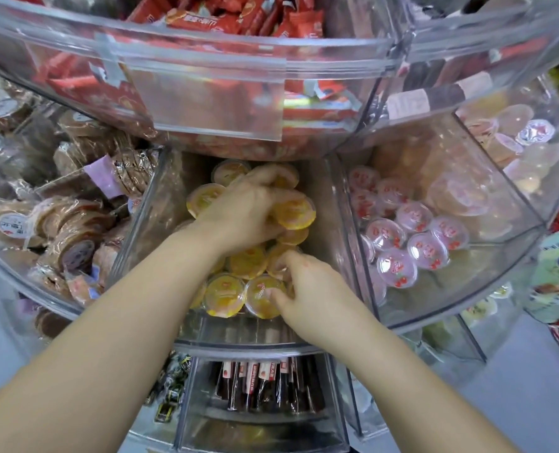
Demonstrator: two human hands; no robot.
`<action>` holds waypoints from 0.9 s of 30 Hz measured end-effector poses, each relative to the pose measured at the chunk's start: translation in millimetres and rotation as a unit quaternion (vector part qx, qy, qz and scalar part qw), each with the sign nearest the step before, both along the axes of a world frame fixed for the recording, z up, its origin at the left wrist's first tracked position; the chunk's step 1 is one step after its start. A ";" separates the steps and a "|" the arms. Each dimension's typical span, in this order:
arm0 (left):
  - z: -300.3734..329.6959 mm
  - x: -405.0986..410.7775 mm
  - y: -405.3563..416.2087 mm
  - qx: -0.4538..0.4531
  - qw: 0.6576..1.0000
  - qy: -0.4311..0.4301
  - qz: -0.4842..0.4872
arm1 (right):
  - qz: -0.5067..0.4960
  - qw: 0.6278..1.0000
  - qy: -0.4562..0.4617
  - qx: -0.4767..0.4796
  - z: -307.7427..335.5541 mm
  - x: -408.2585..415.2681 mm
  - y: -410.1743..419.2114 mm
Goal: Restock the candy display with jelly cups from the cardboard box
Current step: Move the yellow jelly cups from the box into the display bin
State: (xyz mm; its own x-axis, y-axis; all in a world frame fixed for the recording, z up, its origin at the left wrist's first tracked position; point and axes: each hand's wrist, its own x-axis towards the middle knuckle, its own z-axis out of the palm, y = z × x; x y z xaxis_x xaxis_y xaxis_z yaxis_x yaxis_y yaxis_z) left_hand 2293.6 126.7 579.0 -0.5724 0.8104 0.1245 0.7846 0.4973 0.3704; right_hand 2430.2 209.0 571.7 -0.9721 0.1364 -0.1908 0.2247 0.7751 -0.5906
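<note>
Yellow jelly cups (226,294) lie piled in the middle clear compartment (239,333) of a round acrylic candy display. My left hand (245,210) reaches deep into the compartment, fingers curled over a few yellow cups (296,212) near the back. Nearer the front, my right hand (307,289) rests on the pile with its fingertips touching the lids of cups there. Whether either hand has a cup gripped or just presses on it is hard to tell. The cardboard box is out of view.
The upper tier (206,60) full of red wrapped sweets overhangs the compartment. Pink jelly cups (399,237) fill the compartment to the right, brown wrapped biscuits (66,217) the one to the left. A lower tier holds dark stick packs (265,384).
</note>
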 end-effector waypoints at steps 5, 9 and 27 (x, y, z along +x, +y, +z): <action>0.3 5.0 1.5 -0.025 0.997 0.068 0.004 | 0.009 1.000 0.008 0.004 -1.9 1.0 -0.1; 14.5 7.4 -17.3 0.003 0.999 -0.004 0.037 | 0.022 1.000 0.011 0.007 -1.4 -1.5 -0.1; 9.5 79.6 -114.9 0.011 0.960 -0.134 0.246 | 0.038 0.973 -0.093 -0.210 -7.5 -71.6 -43.4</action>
